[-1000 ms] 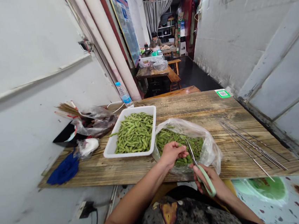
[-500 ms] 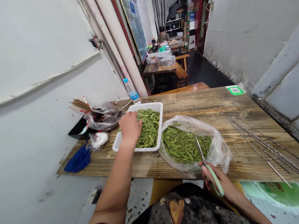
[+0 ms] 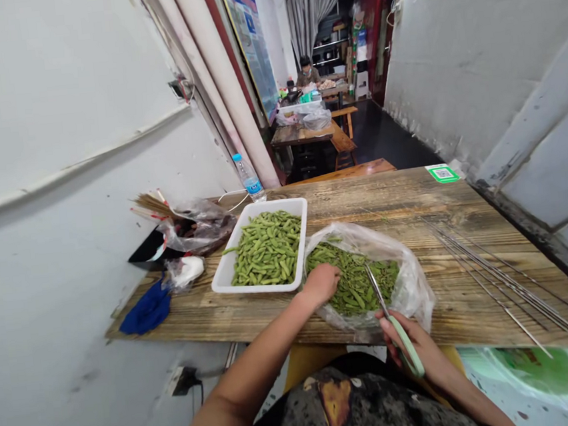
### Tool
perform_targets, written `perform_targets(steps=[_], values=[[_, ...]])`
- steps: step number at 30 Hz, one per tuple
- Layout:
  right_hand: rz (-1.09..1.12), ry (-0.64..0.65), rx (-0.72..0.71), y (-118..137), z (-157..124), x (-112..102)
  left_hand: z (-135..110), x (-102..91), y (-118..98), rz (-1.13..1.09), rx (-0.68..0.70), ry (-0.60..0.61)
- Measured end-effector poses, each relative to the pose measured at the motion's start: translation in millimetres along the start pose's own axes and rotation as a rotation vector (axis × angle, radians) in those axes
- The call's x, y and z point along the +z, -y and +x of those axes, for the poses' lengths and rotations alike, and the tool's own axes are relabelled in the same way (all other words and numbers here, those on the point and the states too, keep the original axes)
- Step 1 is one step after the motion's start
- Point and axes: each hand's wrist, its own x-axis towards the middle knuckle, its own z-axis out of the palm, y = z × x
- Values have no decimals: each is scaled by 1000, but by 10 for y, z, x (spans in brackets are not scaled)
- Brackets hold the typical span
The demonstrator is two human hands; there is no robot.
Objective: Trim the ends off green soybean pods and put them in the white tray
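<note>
My left hand (image 3: 323, 281) reaches into a clear plastic bag (image 3: 412, 288) of green edamame pods (image 3: 355, 281); its fingers curl down among the pods, and what they grip is hidden. My right hand (image 3: 413, 346) is closed round the pale green handles of a pair of scissors (image 3: 387, 313), blades pointing away over the bag. To the left of the bag, a white rectangular tray (image 3: 229, 269) holds a heap of edamame pods (image 3: 267, 248).
The wooden table (image 3: 403, 201) carries several metal skewers (image 3: 501, 279) at right, a water bottle (image 3: 249, 177), a bag with bamboo sticks (image 3: 184, 224), a blue cloth (image 3: 146, 309) and a green QR sticker (image 3: 443, 173). A person sits at a far table (image 3: 307, 73).
My left hand came back from the white tray to the plastic bag. The right hand with the scissors stayed put.
</note>
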Motion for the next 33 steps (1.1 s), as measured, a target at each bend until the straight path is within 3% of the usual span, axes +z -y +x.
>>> perform_targets(steps=[4, 6, 8, 10, 13, 17, 20, 22, 25, 30, 33], values=[[-29, 26, -11, -21, 27, 7, -18, 19, -13, -653, -118, 44], [-27, 35, -11, -34, 37, 12, -14, 39, -20, -835, -136, 58], [-27, 40, -5, -40, 36, 16, 0, 21, -4, -893, -55, 34], [-25, 44, -2, -32, 23, 19, 18, -36, 37, -816, 56, -37], [-7, 40, 7, 9, -5, 27, 29, -119, 107, -393, 143, -137], [-8, 27, 13, 60, -21, 43, 4, -116, 121, 166, 119, -28], [-9, 38, 12, 35, -5, 38, -9, -100, 90, 271, 117, -18], [-8, 47, 8, -3, 9, 27, -10, -109, 71, 171, 152, -40], [-15, 40, -2, -49, 20, 15, -23, -117, 40, -175, 156, -46], [-48, 40, -11, -38, 30, 32, -85, -46, -28, -864, -40, 119], [-57, 71, -22, 4, 28, 50, -119, -24, -71, -1024, -85, 193]])
